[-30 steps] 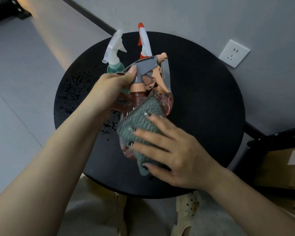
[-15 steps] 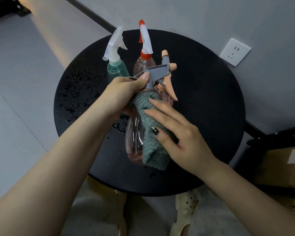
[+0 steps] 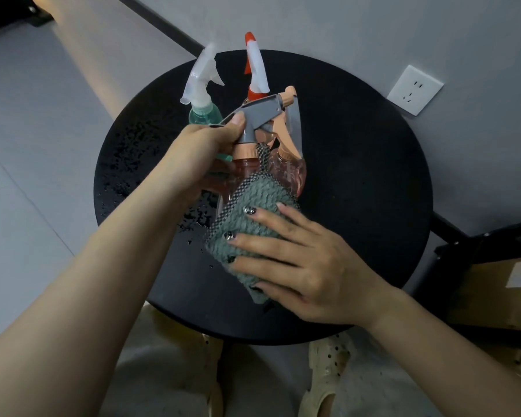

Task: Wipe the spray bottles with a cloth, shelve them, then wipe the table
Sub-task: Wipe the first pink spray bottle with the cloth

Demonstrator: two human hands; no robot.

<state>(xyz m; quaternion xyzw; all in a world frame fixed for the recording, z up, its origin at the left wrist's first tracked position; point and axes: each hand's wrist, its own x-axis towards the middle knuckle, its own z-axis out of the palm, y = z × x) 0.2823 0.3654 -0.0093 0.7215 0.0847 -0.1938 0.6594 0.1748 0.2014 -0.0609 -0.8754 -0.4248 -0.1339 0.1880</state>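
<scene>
- While the left hand [image 3: 202,155] grips the pink spray bottle [image 3: 286,173] by its neck, just under the grey trigger head [image 3: 260,112], the right hand [image 3: 301,266] presses the green cloth [image 3: 253,212] flat against the bottle's body.
- The left fingers [image 3: 236,120] are curled round the neck; the right fingers [image 3: 254,240] lie spread and nearly straight over the cloth, pinning it to the plastic.
- The bottle hangs tilted above the middle of the round black desk [image 3: 358,191], clear of the top as far as one can judge.
- Two more bottles stand upright at the far side: a teal bottle [image 3: 203,114] with a clear trigger, and just beside it a bottle with an orange-and-white trigger [image 3: 254,70].
- Water droplets [image 3: 193,218] speckle the desk's left half.
- Step in hand: wiping, first bottle of three by the look of it; nothing is shelved yet.
- Next move likely calls for turning the bottle in the left hand so the cloth reaches the hidden side, keeping the neck grip firm on the wet plastic.
- The dark shelf frame [image 3: 475,251] sits low to the right.
</scene>
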